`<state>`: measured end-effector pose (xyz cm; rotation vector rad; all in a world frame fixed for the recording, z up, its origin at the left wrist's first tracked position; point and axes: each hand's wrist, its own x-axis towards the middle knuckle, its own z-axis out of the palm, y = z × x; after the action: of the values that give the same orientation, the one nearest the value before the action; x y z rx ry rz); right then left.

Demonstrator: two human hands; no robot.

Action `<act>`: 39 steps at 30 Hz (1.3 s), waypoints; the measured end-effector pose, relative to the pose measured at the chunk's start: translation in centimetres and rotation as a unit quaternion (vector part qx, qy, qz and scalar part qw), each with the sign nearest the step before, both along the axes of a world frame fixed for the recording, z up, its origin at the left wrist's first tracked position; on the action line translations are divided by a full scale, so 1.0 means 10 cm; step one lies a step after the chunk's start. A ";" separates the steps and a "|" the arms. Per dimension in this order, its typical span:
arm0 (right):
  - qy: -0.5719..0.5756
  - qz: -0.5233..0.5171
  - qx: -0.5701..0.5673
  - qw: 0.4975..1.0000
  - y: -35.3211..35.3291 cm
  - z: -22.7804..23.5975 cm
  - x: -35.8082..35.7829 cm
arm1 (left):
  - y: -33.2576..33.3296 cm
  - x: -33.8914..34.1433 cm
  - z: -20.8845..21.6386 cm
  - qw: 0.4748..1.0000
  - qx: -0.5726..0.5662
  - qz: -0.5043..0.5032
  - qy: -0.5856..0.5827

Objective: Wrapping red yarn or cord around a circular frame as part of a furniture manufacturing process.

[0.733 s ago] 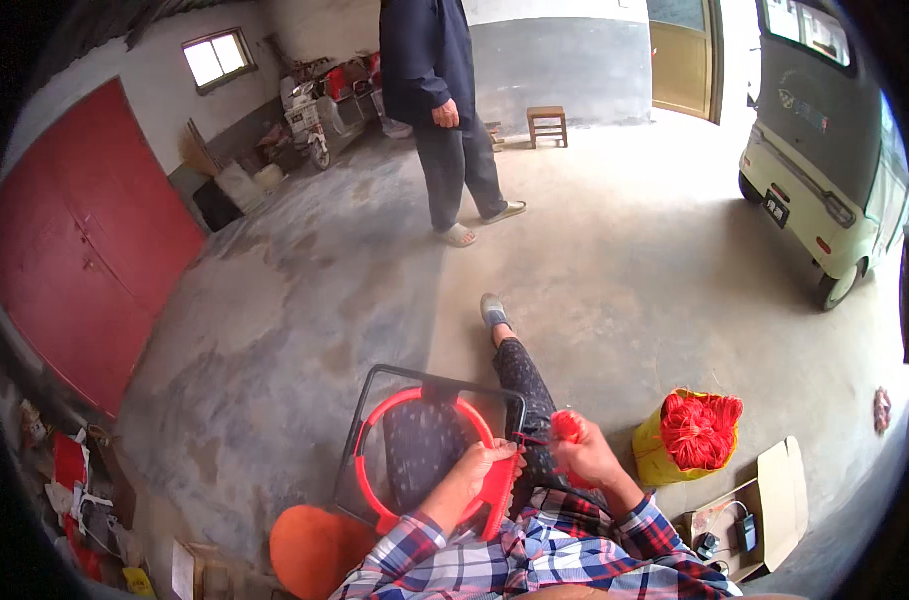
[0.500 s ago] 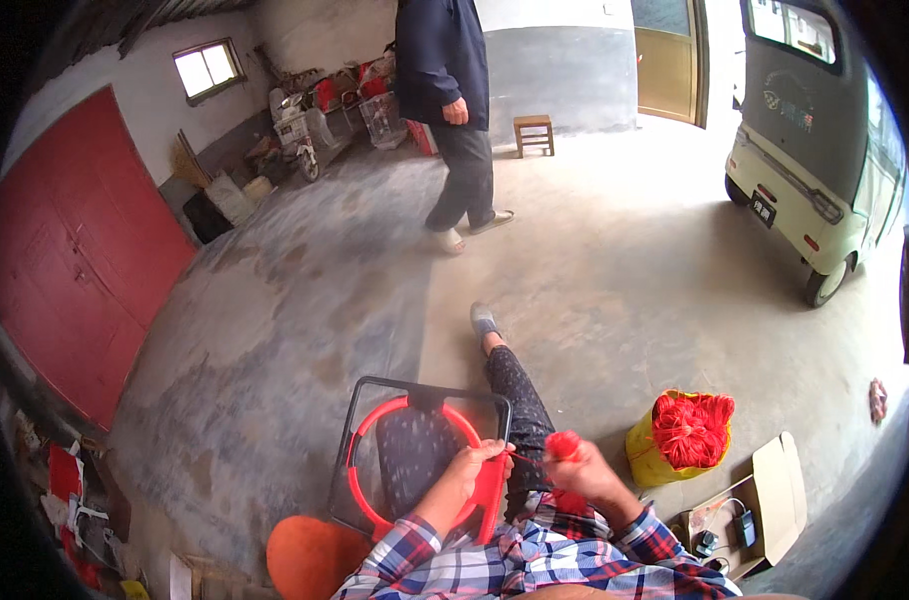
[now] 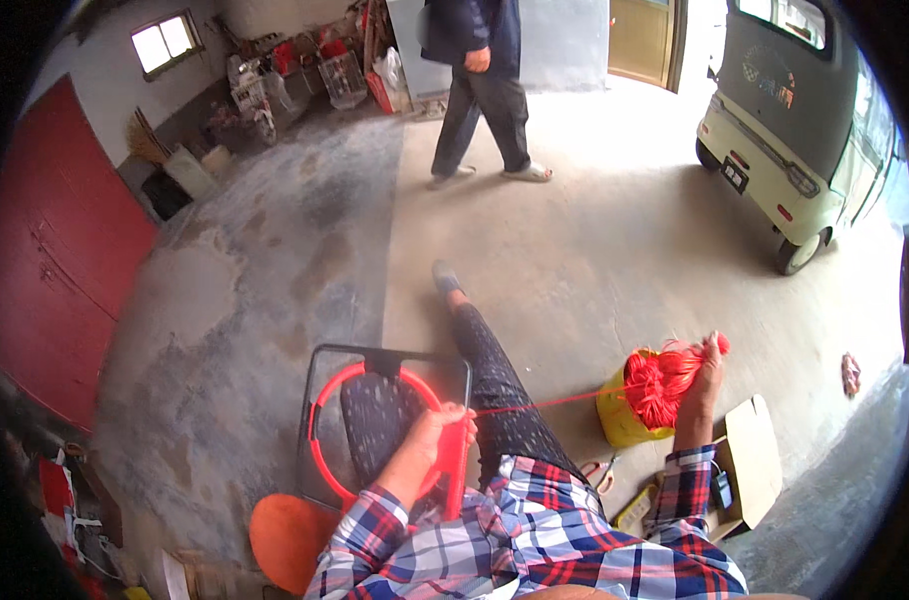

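A black rectangular frame (image 3: 462, 375) with a red ring (image 3: 316, 450) inside it rests at my lap, tilted. Closed at the frame's right side, my left hand (image 3: 441, 428) pinches a red cord (image 3: 555, 403) against the red-wrapped part there. The cord stretches taut and almost straight to the right. My right hand (image 3: 710, 378), arm extended, grips a small red cord bundle (image 3: 722, 343) that pokes out above the fingers. Beside it, a yellow container (image 3: 613, 415) is heaped with loose red cord (image 3: 660, 385); hand and heap overlap in view.
An orange round seat (image 3: 287, 545) is at lower left. Scissors (image 3: 603, 477), a yellow item (image 3: 636, 510) and an open cardboard box (image 3: 753, 455) lie at my right. Another person (image 3: 490, 100) stands ahead; a small pale-green vehicle (image 3: 790, 190) is parked at far right.
My right hand has swung out to the right and forward, drawing the red cord long. The left hand stays at the frame. The other person has stepped right, and my view has shifted.
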<state>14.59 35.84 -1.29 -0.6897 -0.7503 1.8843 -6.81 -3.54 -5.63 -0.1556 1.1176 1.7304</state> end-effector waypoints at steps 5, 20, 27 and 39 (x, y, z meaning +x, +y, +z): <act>-0.117 0.406 0.023 0.906 -1.24 0.00 -0.41 | -0.07 0.03 -0.01 0.998 0.001 0.018 -0.059; -0.021 0.543 0.110 0.832 -2.14 -0.30 -1.68 | 0.14 0.19 0.21 0.999 -0.005 -0.033 0.024; -0.190 0.289 0.439 0.829 -1.74 0.03 -1.43 | 0.10 0.18 0.24 0.999 -0.028 -0.022 0.016; 0.076 0.419 -0.097 0.900 -0.70 -0.47 0.04 | -0.07 -0.01 0.23 0.998 0.026 0.052 -0.027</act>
<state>15.02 28.86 -6.03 -0.3332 -0.8378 2.7921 -6.94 -4.20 -3.30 -0.2310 1.0395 1.8339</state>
